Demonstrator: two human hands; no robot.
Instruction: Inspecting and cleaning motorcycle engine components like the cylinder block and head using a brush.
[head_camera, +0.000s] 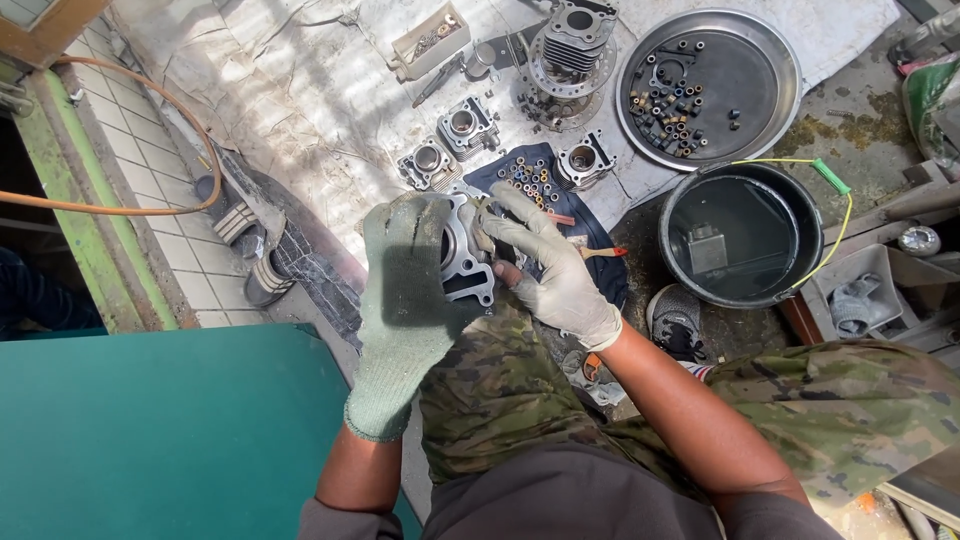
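Outdoors on a cloth-covered floor strewn with engine parts, both gloved hands, left hand (410, 290) and right hand (545, 265), gripped a metal cylinder block (463, 255) above the knees; a loosened hold could drop it.

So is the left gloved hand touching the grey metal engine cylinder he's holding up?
Touching. The head view shows the left hand in a grey knit glove wrapped round the grey finned metal engine cylinder, palm against its side, no gap.
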